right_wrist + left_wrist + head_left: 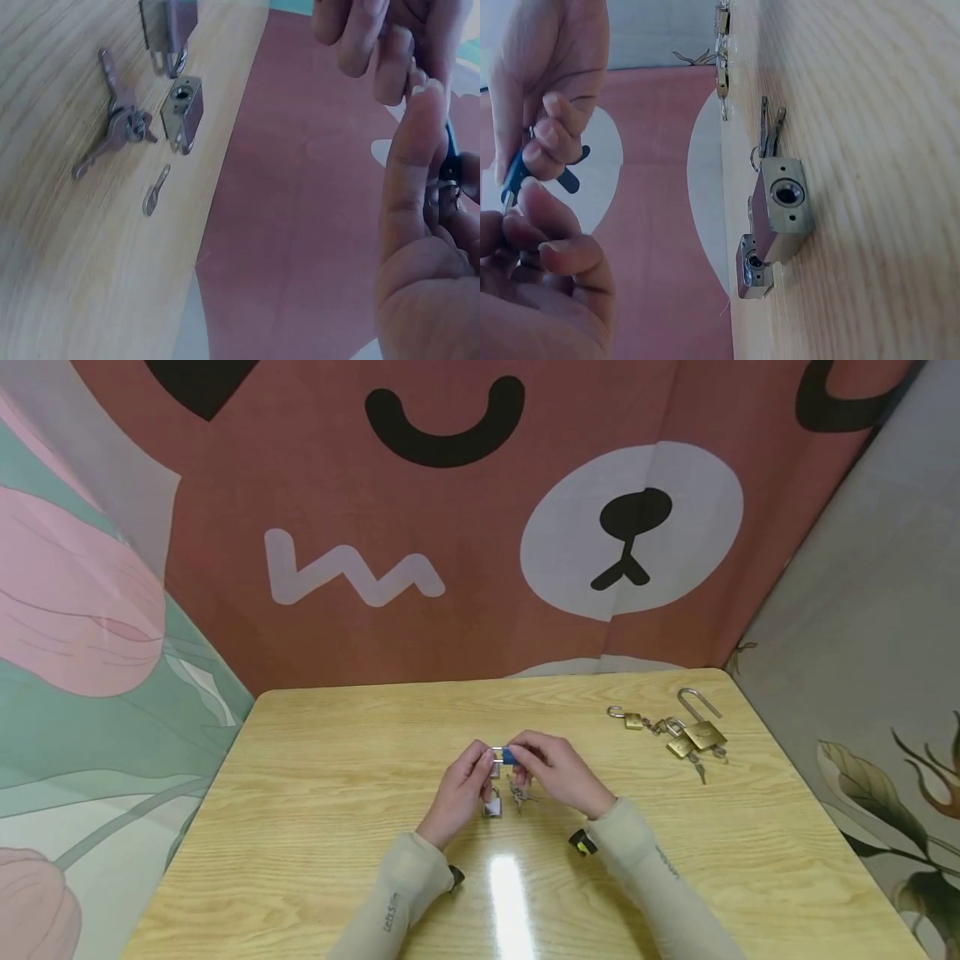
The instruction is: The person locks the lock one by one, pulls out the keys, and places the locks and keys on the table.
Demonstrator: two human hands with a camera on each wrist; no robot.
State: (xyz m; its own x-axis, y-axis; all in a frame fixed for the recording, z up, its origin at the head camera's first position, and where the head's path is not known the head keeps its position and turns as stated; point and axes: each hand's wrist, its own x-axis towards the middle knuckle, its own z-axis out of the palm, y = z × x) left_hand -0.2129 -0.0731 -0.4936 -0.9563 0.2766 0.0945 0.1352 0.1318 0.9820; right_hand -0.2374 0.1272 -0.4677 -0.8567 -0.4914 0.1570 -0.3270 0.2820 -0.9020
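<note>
A small padlock with a blue body [509,756] and a silver shackle is held above the table between both hands. My left hand [462,783] pinches it at the shackle, on the left. From the other side, my right hand [558,766] grips the blue body, its fingers covering part of it. Below the hands lie two silver padlocks, the nearer one [492,807] and the farther one [495,771] partly hidden behind the left fingers. Beside them is a bunch of keys [120,124] on the wood. A single small key [156,191] lies apart from that bunch.
At the back right of the wooden table [337,752] lie several brass padlocks, among them a large one [705,736] with its long shackle, and a smaller one [633,721]. A key [700,771] hangs out from that group. Patterned cloths stand behind and beside the table.
</note>
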